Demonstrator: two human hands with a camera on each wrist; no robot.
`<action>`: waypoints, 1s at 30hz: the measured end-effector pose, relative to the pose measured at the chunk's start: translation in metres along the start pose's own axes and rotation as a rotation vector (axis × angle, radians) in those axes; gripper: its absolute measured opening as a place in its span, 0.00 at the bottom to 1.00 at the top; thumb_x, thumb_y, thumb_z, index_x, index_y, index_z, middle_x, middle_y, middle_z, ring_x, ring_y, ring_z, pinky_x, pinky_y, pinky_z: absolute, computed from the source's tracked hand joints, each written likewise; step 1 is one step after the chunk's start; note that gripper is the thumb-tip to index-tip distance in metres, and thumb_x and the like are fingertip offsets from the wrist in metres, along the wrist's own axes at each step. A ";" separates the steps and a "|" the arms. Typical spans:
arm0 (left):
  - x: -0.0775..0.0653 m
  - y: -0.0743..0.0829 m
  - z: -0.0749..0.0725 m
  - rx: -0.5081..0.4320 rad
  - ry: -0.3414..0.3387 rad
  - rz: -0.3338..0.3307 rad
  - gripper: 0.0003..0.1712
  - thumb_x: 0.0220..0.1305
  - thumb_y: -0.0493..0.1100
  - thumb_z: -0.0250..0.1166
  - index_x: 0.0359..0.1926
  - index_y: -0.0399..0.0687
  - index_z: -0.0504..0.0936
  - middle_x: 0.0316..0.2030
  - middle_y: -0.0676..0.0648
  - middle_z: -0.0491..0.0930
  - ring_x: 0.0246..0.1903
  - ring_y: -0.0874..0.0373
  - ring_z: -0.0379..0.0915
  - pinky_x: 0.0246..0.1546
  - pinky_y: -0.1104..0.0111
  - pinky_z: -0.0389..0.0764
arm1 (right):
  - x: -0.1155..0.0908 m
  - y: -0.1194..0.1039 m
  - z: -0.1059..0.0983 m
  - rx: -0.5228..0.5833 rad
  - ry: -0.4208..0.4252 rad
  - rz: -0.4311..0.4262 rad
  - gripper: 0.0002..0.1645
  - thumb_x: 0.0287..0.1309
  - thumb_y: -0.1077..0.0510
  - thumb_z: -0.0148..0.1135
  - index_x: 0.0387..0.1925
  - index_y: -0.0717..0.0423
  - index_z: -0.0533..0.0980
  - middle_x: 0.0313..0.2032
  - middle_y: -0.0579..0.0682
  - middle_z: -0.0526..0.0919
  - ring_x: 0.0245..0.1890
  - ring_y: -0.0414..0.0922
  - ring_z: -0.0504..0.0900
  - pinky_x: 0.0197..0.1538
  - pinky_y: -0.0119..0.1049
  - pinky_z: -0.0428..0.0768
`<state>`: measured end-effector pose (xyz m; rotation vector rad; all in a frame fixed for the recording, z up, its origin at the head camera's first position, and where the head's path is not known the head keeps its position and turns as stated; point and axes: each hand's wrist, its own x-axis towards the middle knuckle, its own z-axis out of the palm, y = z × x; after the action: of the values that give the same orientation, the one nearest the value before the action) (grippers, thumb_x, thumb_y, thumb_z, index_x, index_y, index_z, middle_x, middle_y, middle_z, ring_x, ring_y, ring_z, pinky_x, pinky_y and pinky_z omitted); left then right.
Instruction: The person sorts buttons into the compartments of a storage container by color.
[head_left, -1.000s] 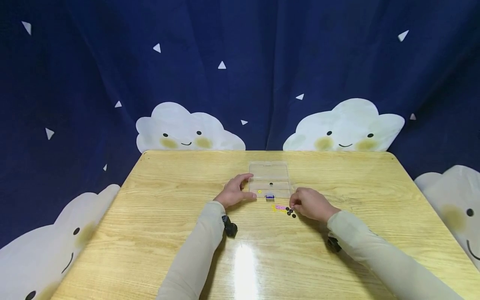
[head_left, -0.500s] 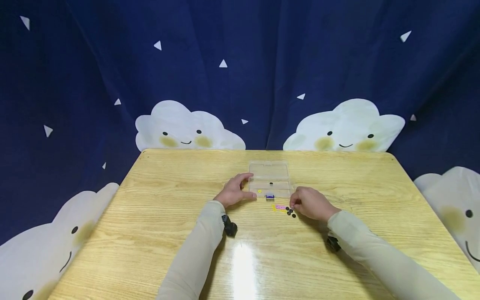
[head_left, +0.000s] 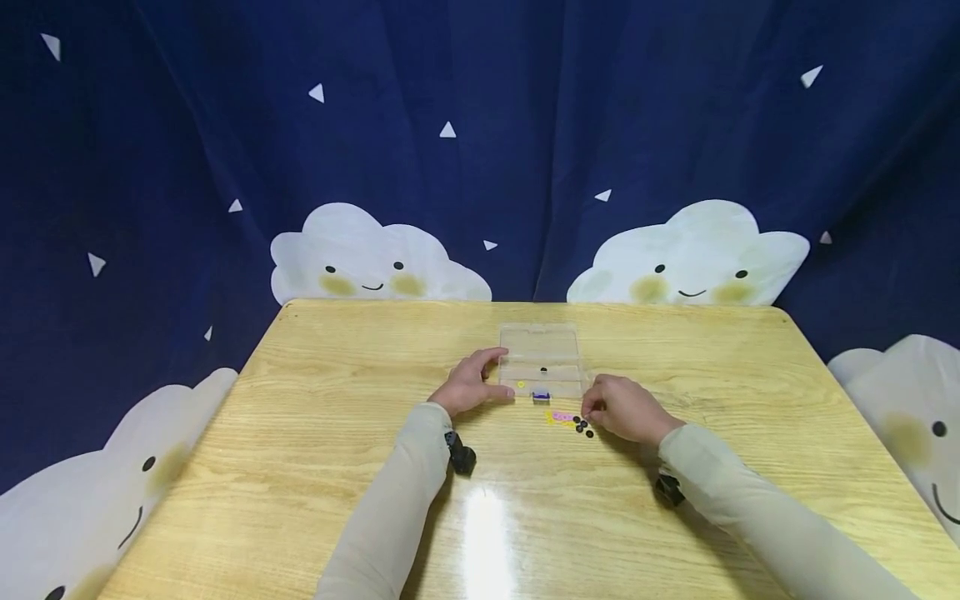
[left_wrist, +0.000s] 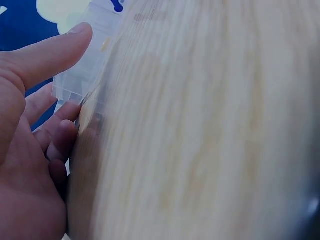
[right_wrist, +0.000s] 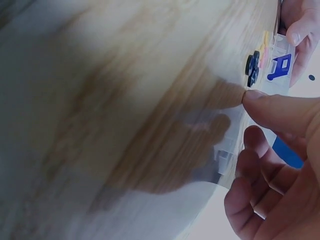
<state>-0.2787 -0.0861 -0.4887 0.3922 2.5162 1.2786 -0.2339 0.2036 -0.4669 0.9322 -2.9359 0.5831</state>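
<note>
Mid-frame, the left grip (head_left: 468,385) clasps a clear, see-through box (head_left: 538,342). The right grip (head_left: 624,408), near round black discs (head_left: 580,429), I cannot tell.

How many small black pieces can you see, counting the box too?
5 visible: one black piece is in the clear box; four black pieces cluster on the table near the right hand. That hand may hide more.

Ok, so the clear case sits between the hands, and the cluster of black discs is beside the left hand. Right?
Not quite: the cluster of black discs is beside the right hand, not the left hand, as the head view shows. The clear case does sit between the hands.
</note>
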 end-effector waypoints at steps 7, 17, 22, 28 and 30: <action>0.000 -0.002 0.001 -0.012 -0.006 -0.002 0.45 0.58 0.51 0.74 0.74 0.60 0.64 0.64 0.47 0.69 0.48 0.51 0.61 0.48 0.58 0.65 | -0.004 0.000 -0.003 0.012 0.004 0.021 0.08 0.51 0.65 0.72 0.24 0.48 0.85 0.28 0.41 0.80 0.28 0.35 0.74 0.35 0.34 0.76; 0.000 -0.002 0.000 0.004 -0.006 0.000 0.45 0.58 0.50 0.74 0.74 0.60 0.63 0.63 0.46 0.69 0.48 0.51 0.61 0.48 0.58 0.65 | -0.005 0.006 -0.015 0.013 -0.001 0.067 0.07 0.52 0.64 0.70 0.26 0.47 0.86 0.29 0.41 0.81 0.30 0.37 0.76 0.40 0.38 0.78; 0.000 -0.004 0.001 0.008 -0.004 -0.001 0.45 0.58 0.51 0.74 0.74 0.60 0.63 0.62 0.47 0.69 0.48 0.51 0.61 0.48 0.58 0.66 | -0.006 0.009 -0.020 0.030 0.027 0.056 0.07 0.53 0.64 0.70 0.27 0.48 0.86 0.29 0.41 0.82 0.30 0.36 0.77 0.38 0.37 0.78; -0.001 0.000 0.000 0.015 0.002 -0.002 0.45 0.58 0.51 0.74 0.74 0.60 0.63 0.63 0.47 0.70 0.48 0.51 0.62 0.48 0.58 0.66 | -0.006 0.010 -0.029 0.056 0.051 0.083 0.06 0.58 0.64 0.68 0.30 0.50 0.87 0.30 0.43 0.82 0.28 0.36 0.75 0.35 0.35 0.75; -0.002 0.000 0.000 0.017 0.003 -0.003 0.45 0.58 0.51 0.74 0.74 0.60 0.63 0.63 0.46 0.70 0.48 0.51 0.62 0.49 0.58 0.66 | -0.006 0.011 -0.031 0.061 0.053 0.089 0.05 0.58 0.63 0.67 0.31 0.51 0.87 0.31 0.44 0.83 0.29 0.36 0.75 0.35 0.35 0.74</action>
<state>-0.2770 -0.0867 -0.4880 0.3900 2.5309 1.2578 -0.2383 0.2258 -0.4423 0.7813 -2.9402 0.6930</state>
